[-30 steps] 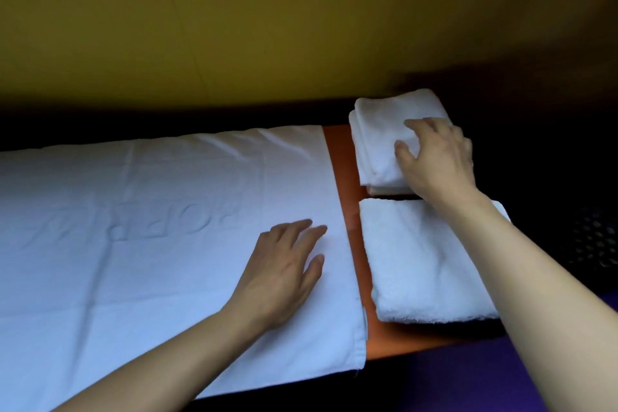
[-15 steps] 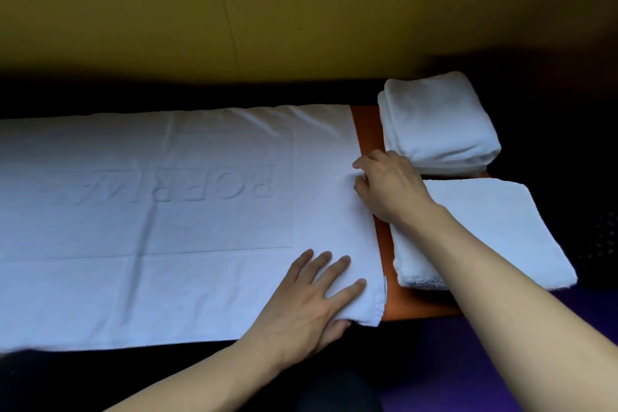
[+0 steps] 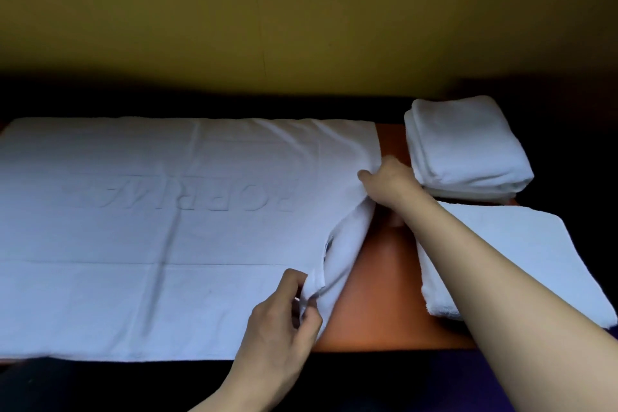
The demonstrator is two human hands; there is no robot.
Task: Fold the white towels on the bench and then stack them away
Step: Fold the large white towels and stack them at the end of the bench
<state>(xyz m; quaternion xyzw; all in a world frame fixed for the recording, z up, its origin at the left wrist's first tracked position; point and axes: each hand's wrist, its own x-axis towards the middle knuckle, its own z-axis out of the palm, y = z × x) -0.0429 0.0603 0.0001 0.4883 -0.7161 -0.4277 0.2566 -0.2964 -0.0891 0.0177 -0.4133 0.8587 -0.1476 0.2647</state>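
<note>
Both hands, left (image 3: 284, 318) and right (image 3: 388, 182), pinching the lifted right edge of the spread towel (image 3: 150, 211).

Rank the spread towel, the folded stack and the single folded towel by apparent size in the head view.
1. Spread towel, by far the largest.
2. Single folded towel.
3. Folded stack.
The single towel lies nearer the camera, so that ranking is unsure.

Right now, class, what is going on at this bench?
A person is folding towels. Both hands grip the right end of the big spread towel: the left hand pinches the near corner, the right hand the far edge, lifting it off the orange bench. A folded stack and another folded towel lie to the right.
</note>
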